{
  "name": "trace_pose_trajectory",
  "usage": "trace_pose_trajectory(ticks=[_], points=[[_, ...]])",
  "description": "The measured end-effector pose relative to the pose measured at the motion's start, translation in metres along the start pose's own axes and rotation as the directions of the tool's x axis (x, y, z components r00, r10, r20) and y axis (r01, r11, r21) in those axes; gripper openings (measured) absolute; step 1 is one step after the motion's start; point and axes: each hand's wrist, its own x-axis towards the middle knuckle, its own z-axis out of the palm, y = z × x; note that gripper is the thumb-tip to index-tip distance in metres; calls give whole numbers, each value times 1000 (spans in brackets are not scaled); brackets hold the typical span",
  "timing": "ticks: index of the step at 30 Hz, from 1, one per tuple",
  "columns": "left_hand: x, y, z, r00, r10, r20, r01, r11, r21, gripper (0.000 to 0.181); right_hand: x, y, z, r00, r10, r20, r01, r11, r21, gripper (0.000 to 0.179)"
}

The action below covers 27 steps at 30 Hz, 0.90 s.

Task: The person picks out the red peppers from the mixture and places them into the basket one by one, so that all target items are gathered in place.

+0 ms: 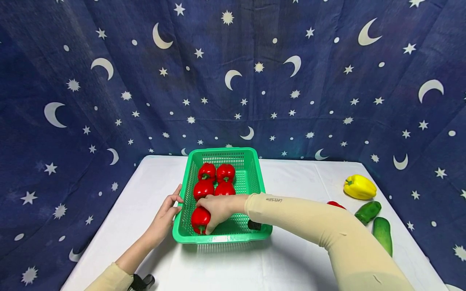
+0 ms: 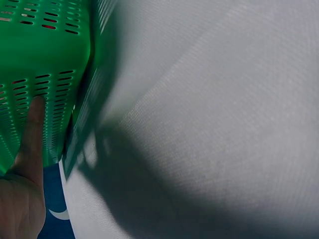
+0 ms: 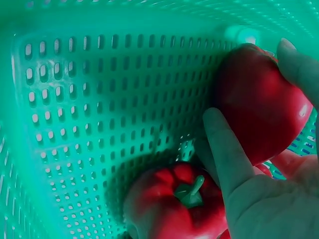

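Note:
In the head view a green plastic basket (image 1: 223,238) with perforated walls stands on the table. Inside its near left corner, my right hand (image 1: 218,208) grips a red bell pepper (image 1: 200,219). The right wrist view shows fingers and thumb around that pepper (image 3: 261,107), close to the basket wall; another red pepper (image 3: 167,206) with a green stem lies beside the hand. Several more red bell peppers (image 1: 204,189) sit farther back on the basket's left side. My left hand (image 1: 164,218) holds the left rim, one finger (image 2: 32,134) straight along the outer wall.
To the right on the white tablecloth (image 1: 298,178) lie a yellow bell pepper (image 1: 359,187), a green pepper (image 1: 368,212) and a cucumber (image 1: 382,234). A red item (image 1: 335,204) is mostly hidden behind the right sleeve. A dark blue star-and-moon curtain (image 1: 218,101) hangs behind.

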Motion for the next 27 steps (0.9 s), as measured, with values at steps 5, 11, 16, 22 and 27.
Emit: trace_pose_trajectory(ticks=[5, 11, 16, 22, 27], points=[[1, -1, 0, 1000, 2, 4, -2, 1000, -17, 17, -1, -1, 1, 1000, 11, -19, -12, 999, -53, 85], [1, -1, 0, 1000, 1, 11, 0, 1000, -25, 16, -4, -1, -1, 1000, 16, -25, -17, 998, -66, 88], [1, -1, 0, 1000, 0, 9, 0, 1000, -27, 16, -12, -1, -8, 1000, -3, -26, 2, 998, -55, 86], [1, -2, 0, 1000, -1, 3, 1, 1000, -28, 17, -24, 2, -20, 998, -33, -50, 32, 999, -23, 81], [0, -3, 0, 1000, 7, -2, -7, 1000, -28, 16, -38, 11, -34, 992, -77, -95, 80, 997, 22, 76]])
